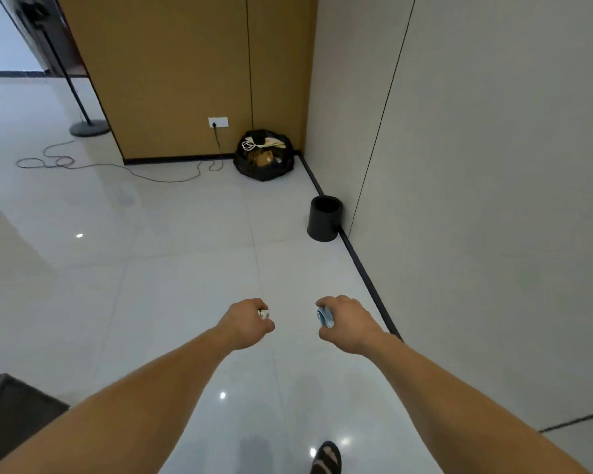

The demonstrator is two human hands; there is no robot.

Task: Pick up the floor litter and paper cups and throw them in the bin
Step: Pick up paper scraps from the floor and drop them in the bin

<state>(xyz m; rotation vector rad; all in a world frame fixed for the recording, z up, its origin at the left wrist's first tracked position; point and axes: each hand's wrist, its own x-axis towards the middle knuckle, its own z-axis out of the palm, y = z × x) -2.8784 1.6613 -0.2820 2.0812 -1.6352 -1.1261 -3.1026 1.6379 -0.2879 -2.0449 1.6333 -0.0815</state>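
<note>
Both my arms reach forward over the glossy tiled floor. My left hand (249, 323) grips a small piece of white crumpled litter (264, 313), which peeks out between the fingers. My right hand (348, 323) grips a pale blue paper cup (324, 318), mostly hidden by the fingers. A small black bin (324, 218) stands upright against the right wall, well ahead of both hands. Its inside looks dark and I cannot tell what it holds.
A full black rubbish bag (263, 155) sits in the corner beyond the bin. A cable (117, 165) trails from a wall socket (217, 122) across the floor on the left. A pole stand base (89, 127) stands far left. Dark furniture (11, 412) at lower left. My sandalled foot (326, 458) shows below.
</note>
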